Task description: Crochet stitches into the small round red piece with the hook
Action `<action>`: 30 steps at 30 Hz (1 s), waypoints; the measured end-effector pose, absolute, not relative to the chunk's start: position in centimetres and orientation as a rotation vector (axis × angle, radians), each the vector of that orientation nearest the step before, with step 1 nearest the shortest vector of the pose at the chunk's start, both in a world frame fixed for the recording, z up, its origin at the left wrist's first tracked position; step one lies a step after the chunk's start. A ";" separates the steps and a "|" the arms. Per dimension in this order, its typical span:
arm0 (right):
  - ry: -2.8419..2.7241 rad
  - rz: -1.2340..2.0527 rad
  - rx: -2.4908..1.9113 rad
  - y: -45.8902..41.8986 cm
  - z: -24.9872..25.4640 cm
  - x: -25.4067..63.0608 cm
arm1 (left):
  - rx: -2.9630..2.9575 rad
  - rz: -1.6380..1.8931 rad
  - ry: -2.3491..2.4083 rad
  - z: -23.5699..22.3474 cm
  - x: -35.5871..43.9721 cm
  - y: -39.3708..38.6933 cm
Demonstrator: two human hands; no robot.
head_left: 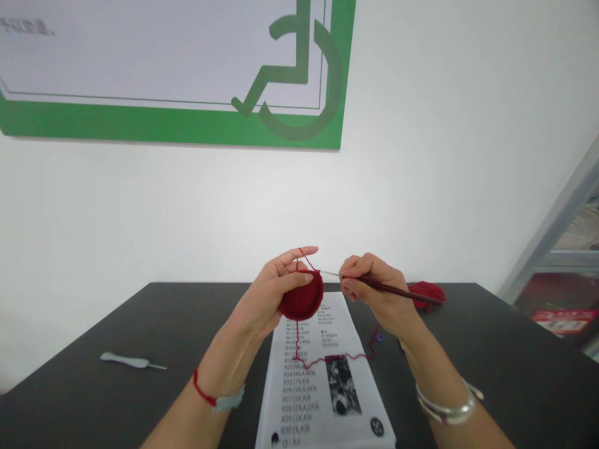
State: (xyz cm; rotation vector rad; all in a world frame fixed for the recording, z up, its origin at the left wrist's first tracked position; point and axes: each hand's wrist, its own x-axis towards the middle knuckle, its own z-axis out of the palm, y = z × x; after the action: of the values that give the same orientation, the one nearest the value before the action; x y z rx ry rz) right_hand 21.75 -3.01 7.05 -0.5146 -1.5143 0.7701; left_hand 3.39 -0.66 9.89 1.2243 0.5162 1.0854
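My left hand (276,299) pinches a round red crocheted piece (302,298) between thumb and fingers, with a strand of red yarn (339,359) running up over the raised index finger. My right hand (374,288) grips a crochet hook (393,290) with a dark handle, and its thin metal tip reaches the piece's top edge. Below the hands, the yarn trails across a printed paper pattern (322,386). A red yarn ball (427,293) lies on the table just past my right hand.
The dark table (468,349) holds a grey-handled hook tool (131,360) at the left and a small blue object (379,337) beside the paper. A white wall with a green-bordered sign (163,121) stands behind the table. Shelving shows at the right.
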 end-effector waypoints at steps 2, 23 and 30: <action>-1.533 0.781 -0.516 -3.1 7.1 22.0 | 1.263 1.039 0.513 9.9 3.2 -0.5; -1.588 1.064 -0.462 -3.5 7.7 23.2 | 1.360 0.687 0.442 9.6 1.6 0.4; -1.593 0.971 -0.484 -4.0 8.0 22.9 | 1.349 0.733 0.451 9.7 1.8 0.3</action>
State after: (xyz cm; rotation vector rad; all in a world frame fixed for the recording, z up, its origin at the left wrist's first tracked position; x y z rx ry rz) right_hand 22.88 -4.01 8.00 -0.4838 -1.5931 0.9712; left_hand 1.83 0.29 9.70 1.3489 0.4512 0.7334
